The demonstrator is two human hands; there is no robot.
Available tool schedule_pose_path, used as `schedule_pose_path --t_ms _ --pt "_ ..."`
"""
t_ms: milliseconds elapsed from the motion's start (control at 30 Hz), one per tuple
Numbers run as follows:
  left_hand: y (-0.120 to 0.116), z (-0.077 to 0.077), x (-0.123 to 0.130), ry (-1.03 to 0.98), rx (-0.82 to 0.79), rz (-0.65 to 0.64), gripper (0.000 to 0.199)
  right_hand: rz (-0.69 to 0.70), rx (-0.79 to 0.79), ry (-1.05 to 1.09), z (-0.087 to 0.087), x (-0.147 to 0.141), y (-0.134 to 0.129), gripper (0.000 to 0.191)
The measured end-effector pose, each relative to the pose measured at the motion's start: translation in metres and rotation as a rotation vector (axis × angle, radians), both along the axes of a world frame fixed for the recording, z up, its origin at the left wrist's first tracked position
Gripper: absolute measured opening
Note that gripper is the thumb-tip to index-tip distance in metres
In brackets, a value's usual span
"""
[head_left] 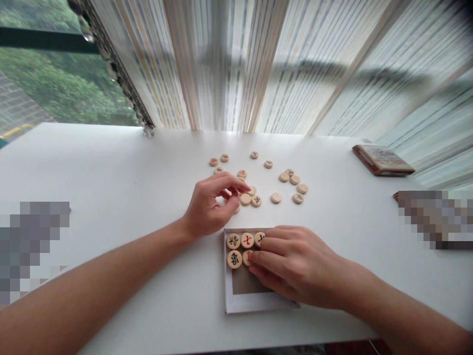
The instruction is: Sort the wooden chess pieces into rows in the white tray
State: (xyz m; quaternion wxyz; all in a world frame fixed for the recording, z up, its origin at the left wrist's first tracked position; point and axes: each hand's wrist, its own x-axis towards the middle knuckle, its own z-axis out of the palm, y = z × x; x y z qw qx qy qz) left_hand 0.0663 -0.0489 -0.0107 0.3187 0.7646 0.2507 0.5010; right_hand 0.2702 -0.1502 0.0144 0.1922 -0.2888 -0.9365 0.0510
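Left hand [210, 204] arches over loose discs [245, 199] near the middle of the frame, thumb and forefinger curved with a gap between them; whether it pinches any, I cannot tell. Right hand [295, 261] covers much of the shallow box [266, 302] at lower centre, fingertips bunched on a red-marked disc [246, 259]; whether they grip it is hidden. 5 discs show inside, in 2 rows. An off-centre release could leave the red-marked disc tilted, or nudge the black-marked disc [259, 237] just above it, also partly under the fingers. Loose discs crowd the left fingertips, so a hasty grab might scatter neighbours. Sideways pressure could slide the box on the white table [148, 167].
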Motion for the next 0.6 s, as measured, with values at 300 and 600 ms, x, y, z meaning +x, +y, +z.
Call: schedule_pose_path --t_ms 300,600 --pt "-0.0001 -0.0001 -0.0003 0.003 -0.014 0.003 0.025 0.002 0.004 -0.001 0.0008 -0.0014 -0.0003 0.03" --pt "0.0013 -0.0012 -0.0013 0.001 -0.054 0.018 0.024 0.01 -0.052 0.124 0.0045 0.0052 0.0088 0.025"
